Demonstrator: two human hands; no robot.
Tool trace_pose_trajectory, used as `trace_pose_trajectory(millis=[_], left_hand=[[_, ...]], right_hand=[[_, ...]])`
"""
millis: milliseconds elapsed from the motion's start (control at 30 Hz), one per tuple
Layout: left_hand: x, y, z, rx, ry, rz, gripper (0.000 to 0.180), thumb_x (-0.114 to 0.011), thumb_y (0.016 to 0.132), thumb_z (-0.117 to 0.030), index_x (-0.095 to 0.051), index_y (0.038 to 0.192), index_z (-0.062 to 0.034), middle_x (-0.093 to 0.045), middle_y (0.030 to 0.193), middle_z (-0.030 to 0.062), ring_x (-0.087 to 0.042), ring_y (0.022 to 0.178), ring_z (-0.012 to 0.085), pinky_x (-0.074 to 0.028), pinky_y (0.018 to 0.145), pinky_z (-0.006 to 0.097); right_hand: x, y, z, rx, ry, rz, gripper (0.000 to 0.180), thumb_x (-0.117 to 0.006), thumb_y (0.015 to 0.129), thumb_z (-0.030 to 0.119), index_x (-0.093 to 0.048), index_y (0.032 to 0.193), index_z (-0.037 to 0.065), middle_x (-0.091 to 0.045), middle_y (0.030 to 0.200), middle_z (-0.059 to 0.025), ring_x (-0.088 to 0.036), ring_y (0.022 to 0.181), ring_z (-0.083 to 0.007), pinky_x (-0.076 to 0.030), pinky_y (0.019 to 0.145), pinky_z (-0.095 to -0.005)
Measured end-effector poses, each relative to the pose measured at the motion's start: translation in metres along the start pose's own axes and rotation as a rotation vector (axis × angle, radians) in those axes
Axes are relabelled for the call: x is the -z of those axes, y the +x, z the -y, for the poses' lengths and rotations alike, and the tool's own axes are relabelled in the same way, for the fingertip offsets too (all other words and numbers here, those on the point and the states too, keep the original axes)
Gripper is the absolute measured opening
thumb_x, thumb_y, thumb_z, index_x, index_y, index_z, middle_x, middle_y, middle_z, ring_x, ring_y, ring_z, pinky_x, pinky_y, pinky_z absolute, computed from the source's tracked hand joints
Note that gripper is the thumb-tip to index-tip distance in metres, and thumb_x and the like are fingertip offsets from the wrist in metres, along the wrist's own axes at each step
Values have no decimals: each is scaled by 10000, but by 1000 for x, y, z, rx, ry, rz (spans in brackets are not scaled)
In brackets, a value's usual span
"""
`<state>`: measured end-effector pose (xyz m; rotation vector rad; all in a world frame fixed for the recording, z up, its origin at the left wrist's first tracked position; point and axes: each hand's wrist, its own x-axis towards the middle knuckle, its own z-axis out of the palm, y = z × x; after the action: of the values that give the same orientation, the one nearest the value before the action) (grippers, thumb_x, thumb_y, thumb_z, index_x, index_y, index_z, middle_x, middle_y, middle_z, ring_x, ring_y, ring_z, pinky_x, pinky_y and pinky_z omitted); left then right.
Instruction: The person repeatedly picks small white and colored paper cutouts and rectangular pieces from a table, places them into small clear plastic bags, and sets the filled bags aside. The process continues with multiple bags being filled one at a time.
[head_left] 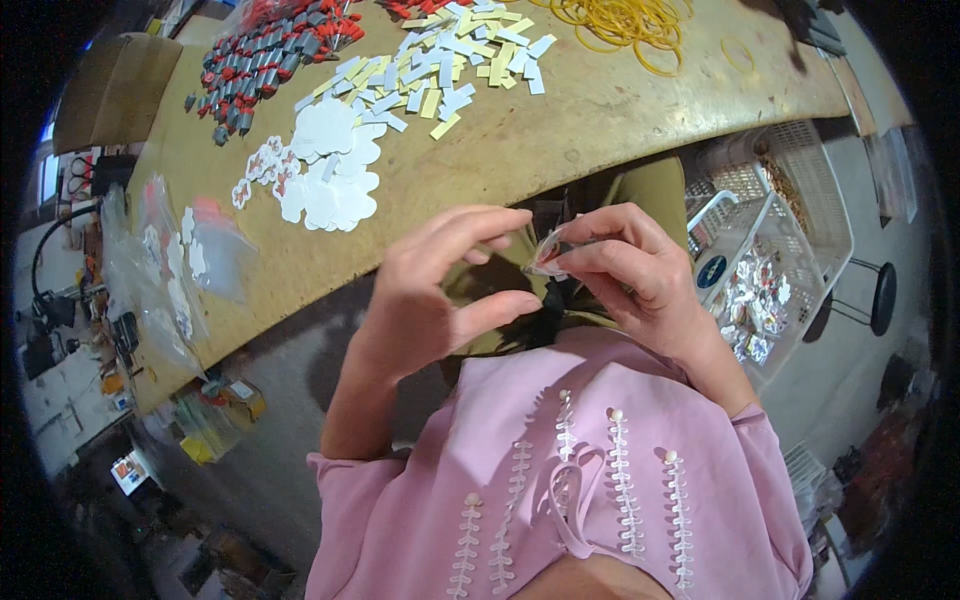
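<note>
In front of my lap, my right hand (635, 265) pinches a small clear plastic bag (546, 255) between thumb and fingers. What the bag holds, if anything, is too small to make out. My left hand (435, 275) is held just to the left of it, thumb and fingers spread, with nothing between them. Beyond my left hand, on the table (450, 170), lie a pile of white scalloped cards (335, 170) and several small printed cut-outs (265, 170).
Farther back lie pale blue and yellow strips (430, 75), red and grey small parts (265, 75) and yellow rubber bands (630, 30). Clear plastic bags (160, 260) rest at the table's left. To my right stands a white plastic basket (825, 190) holding small packets (755, 300), near a black stool (882, 300).
</note>
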<state>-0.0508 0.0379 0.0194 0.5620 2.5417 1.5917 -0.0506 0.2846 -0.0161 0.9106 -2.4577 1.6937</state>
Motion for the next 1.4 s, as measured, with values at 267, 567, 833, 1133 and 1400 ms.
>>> trace_pose_trajectory(millis=[267,567,833,1133,1400], left_hand=[[-34,-13,25,-36,-164,-158,65,-792,930,35,-755,981,21,-760,927,77,-701,803,115,-565,719,272],[-49,-24,25,155,-574,-283,8,-730,987,42,-725,993,39,-739,967,63,-669,850,74,-533,727,234],[-37,-22,28,-16,-173,-156,72,-761,859,73,-740,900,18,-765,864,99,-723,817,139,-568,716,271],[-39,-12,32,34,-28,-152,37,-738,888,34,-725,873,3,-737,835,74,-684,691,123,-534,610,271],[-50,-9,29,110,-162,-132,134,-741,853,25,-744,983,-8,-742,914,109,-724,815,210,-570,746,310]], right_hand=[[0,1,-6,-117,130,-82,181,-743,940,-61,-731,1109,2,-698,1095,-106,-709,982,-193,-576,891,-317],[1,-3,-6,-618,861,-110,108,-712,1053,78,-709,1129,1,-737,1041,-16,-678,967,-75,-555,876,-250],[-7,-10,-8,-604,679,-147,56,-691,1041,29,-723,1064,-10,-744,976,-7,-679,904,-61,-558,826,-243],[-4,-13,-11,-543,536,-87,74,-665,1045,-14,-729,1079,-29,-754,1038,-33,-691,968,-82,-563,882,-251],[-15,-12,-5,-470,340,-156,69,-672,1028,4,-726,1051,-32,-762,886,-34,-692,831,-61,-570,726,-252]])
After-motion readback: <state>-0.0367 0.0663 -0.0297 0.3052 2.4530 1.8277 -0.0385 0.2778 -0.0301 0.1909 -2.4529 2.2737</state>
